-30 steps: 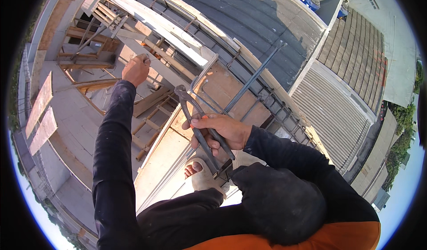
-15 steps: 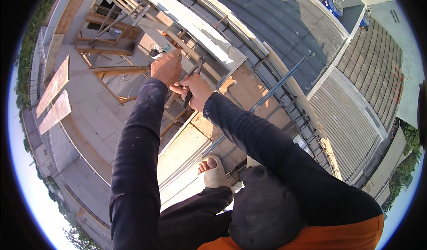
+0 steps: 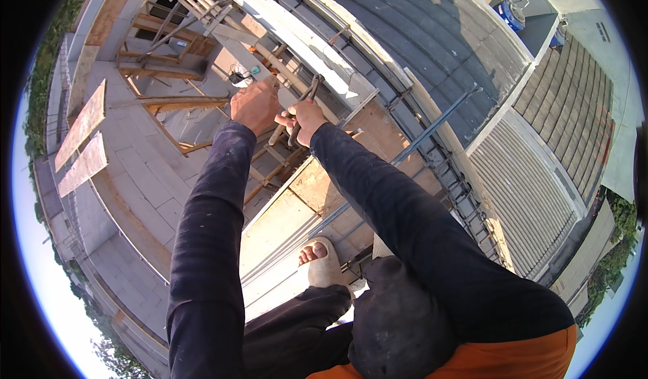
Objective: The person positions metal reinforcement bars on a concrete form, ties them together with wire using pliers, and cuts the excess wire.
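My right hand is closed around the handles of dark metal pliers; their jaw end points up and away from me. Close by on the left, my left hand is closed in a fist. Its fingers face away, so whatever it may hold is hidden. Both arms, in dark sleeves, stretch out over the edge of a wooden formwork board. The hands are side by side, slightly apart.
A light sandaled foot of mine stands on the narrow ledge. Thin steel bars and a rebar cage run along the right. Below left lie timber-framed openings and two loose boards. Tiled and corrugated roofs lie to the right.
My right hand has moved a little farther away with the pliers, and their jaw end has shifted slightly to the right. My left hand has barely moved.
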`<state>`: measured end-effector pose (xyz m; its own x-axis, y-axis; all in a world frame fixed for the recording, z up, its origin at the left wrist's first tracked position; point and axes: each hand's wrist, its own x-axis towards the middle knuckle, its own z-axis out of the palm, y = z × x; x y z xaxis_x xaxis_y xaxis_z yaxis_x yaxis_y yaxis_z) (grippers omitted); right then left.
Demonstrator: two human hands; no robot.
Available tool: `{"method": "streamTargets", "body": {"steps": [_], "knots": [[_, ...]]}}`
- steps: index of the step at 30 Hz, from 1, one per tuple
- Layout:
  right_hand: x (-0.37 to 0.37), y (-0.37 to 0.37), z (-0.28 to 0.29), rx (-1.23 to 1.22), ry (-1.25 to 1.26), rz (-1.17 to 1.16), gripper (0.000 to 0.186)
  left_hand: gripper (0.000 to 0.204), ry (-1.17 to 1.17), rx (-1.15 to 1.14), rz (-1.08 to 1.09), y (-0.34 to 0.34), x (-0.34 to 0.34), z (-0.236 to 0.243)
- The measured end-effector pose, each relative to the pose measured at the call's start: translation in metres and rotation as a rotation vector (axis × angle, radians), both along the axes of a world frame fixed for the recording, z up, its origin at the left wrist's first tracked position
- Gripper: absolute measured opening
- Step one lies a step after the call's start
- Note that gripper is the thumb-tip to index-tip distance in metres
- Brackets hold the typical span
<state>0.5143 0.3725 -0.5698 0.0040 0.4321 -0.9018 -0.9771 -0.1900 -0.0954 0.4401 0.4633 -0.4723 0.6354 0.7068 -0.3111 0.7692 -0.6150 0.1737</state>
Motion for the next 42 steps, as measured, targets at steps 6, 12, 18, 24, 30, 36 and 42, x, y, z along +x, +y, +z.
{"method": "streamTargets", "body": {"steps": [6,12,18,24,30,36,42], "knots": [[0.007,-0.010,-0.021,0.067,0.001,0.011,0.040,0.029,0.023,0.001,-0.012,0.004,0.008,-0.001],[0.002,-0.010,-0.019,0.043,-0.057,0.056,0.024,0.029,0.044,-0.012,0.005,0.000,0.007,0.004],[0.003,-0.008,-0.003,0.068,-0.114,0.094,0.020,0.028,0.048,-0.058,0.018,-0.005,0.006,0.008],[0.020,-0.007,0.015,0.111,-0.054,-0.005,0.015,0.026,0.064,-0.005,-0.015,-0.009,0.014,0.007],[0.009,-0.032,0.077,0.366,-0.027,0.302,0.015,0.024,-0.009,0.075,0.072,0.021,-0.054,0.042],[0.070,-0.162,0.149,0.587,-0.324,0.795,0.042,0.019,-0.253,0.100,0.165,0.020,-0.161,0.084],[0.108,-0.371,0.175,-0.132,-1.296,1.106,0.055,0.015,-0.590,-0.571,0.252,-0.083,-0.106,0.123]]}}
